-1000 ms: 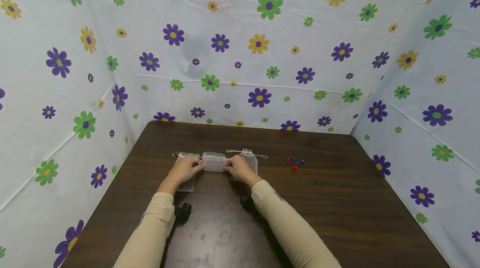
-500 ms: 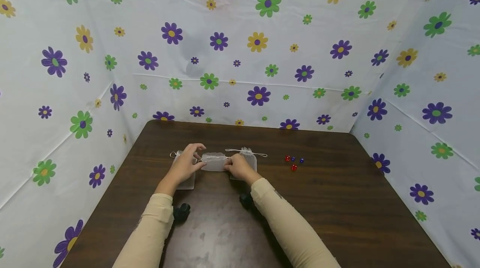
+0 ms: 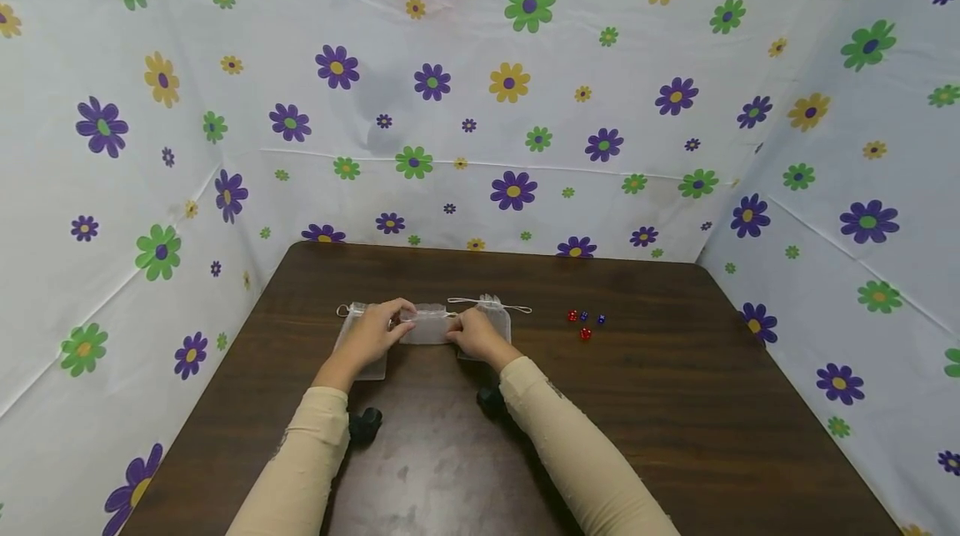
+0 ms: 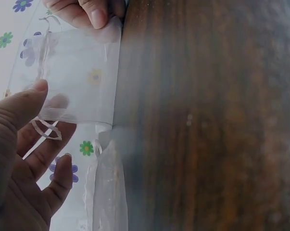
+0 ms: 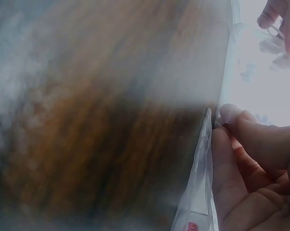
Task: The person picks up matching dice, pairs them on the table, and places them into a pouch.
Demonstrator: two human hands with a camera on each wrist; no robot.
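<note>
A sheer white drawstring pouch [image 3: 427,328] stands between both hands, its gathered mouth at the top. My left hand [image 3: 369,336] pinches its left side near the drawstring; in the left wrist view the thumb [image 4: 36,91] is in front and a fingertip shows through the fabric behind, with a loop of cord [image 4: 47,130] beside it. The other fingers are spread loosely. My right hand [image 3: 480,334] pinches the pouch's opposite side between thumb [image 5: 233,115] and finger, low near the corner.
A second sheer pouch [image 3: 372,371] lies partly under the left hand. A third pouch [image 3: 498,319], its white cord [image 3: 517,308] stretched out, lies behind the right hand. Red dice [image 3: 586,334] and blue dice [image 3: 601,319] sit to the right on the brown table [image 3: 675,403].
The left hand loosened and lifted its fingers from the pouch's side, then came back and pinches it again. The right hand stays at its side of the pouch.
</note>
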